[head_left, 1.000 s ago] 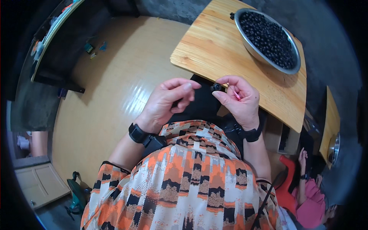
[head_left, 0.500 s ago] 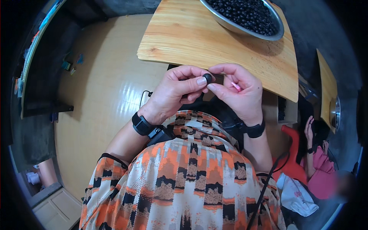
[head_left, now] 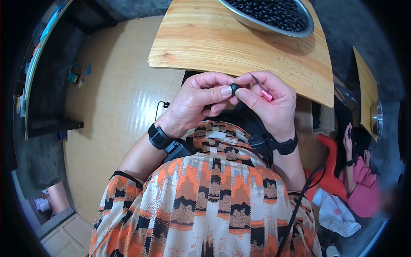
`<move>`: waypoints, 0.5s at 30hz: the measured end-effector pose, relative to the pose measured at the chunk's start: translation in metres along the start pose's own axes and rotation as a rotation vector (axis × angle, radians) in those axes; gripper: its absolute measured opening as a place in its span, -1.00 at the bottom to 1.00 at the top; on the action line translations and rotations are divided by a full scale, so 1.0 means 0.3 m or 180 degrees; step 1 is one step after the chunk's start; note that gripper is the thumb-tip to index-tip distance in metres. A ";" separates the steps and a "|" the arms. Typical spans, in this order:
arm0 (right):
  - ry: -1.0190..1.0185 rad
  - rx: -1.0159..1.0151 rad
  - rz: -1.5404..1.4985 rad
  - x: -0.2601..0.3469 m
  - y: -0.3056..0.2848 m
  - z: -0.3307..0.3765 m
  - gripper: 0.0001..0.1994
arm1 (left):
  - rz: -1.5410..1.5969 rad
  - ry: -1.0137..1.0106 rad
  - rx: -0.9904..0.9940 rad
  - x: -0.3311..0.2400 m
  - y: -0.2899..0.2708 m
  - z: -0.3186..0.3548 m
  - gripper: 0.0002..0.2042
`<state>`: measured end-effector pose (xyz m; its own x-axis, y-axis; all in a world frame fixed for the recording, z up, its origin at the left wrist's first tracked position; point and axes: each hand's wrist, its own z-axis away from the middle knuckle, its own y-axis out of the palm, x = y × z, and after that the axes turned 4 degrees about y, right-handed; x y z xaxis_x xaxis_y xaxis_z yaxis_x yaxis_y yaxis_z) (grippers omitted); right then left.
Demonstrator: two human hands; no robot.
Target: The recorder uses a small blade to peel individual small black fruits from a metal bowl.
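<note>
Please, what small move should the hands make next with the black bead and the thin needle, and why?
Probably the right hand should tip the thin needle with the pink end down toward the small round black bead. The left hand pinches that bead at its fingertips, touching the right thumb, while the needle points up and away from it. Whether the bead's hole faces the needle cannot be seen.

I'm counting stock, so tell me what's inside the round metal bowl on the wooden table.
The round metal bowl on the wooden table holds a heap of small black beads. Its far side is cut off by the picture's edge, and its bottom is covered by the beads.
</note>
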<state>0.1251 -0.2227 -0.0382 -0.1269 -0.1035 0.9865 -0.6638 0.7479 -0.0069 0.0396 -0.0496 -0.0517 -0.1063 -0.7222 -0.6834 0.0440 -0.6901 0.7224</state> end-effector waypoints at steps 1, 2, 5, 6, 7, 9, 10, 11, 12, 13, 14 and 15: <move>-0.0003 -0.0010 0.0000 0.005 0.006 0.002 -0.80 | 0.0000 -0.0002 -0.0003 0.003 0.003 -0.001 -0.82; 0.0036 -0.0068 -0.0223 0.017 0.020 0.003 -0.84 | 0.0000 -0.0004 -0.0006 0.004 0.006 -0.002 -0.82; 0.0082 -0.0103 -0.0379 0.022 0.008 0.009 -0.89 | 0.0023 0.0016 0.0049 0.010 0.011 -0.010 -0.82; 0.0093 -0.0061 -0.0324 0.020 0.002 0.009 -0.90 | 0.0019 0.0005 0.0060 0.010 0.015 -0.011 -0.82; 0.0090 -0.0076 -0.0323 0.019 -0.002 0.010 -0.90 | 0.0054 -0.0012 0.0061 0.009 0.020 -0.012 -0.82; 0.0047 -0.0035 -0.0317 0.019 -0.008 0.010 -0.88 | 0.0084 -0.0033 0.0066 0.010 0.024 -0.014 -0.82; 0.0043 -0.0042 -0.0318 0.020 -0.011 0.009 -0.88 | 0.0101 -0.0049 0.0088 0.010 0.023 -0.015 -0.82; 0.0061 0.0004 -0.0329 0.022 -0.013 0.008 -0.88 | 0.0118 -0.0063 0.0109 0.011 0.023 -0.016 -0.82; 0.0081 0.0049 -0.0341 0.025 -0.016 0.008 -0.88 | 0.0114 -0.0068 0.0113 0.011 0.024 -0.016 -0.82; 0.0079 0.0043 -0.0343 0.030 -0.017 0.009 -0.88 | 0.0106 -0.0078 0.0101 0.011 0.025 -0.016 -0.82; 0.0169 0.0092 -0.0471 0.036 -0.019 0.008 -0.88 | 0.0097 -0.0086 0.0089 0.011 0.026 -0.016 -0.82; 0.0260 0.0137 -0.0596 0.044 -0.021 0.008 -0.89 | 0.0095 -0.0092 0.0095 0.011 0.028 -0.017 -0.82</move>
<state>0.1259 -0.2304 -0.0256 0.0605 -0.1834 0.9812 -0.7012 0.6918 0.1725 0.0447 -0.0581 -0.0485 -0.1341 -0.7406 -0.6585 0.0179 -0.6662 0.7456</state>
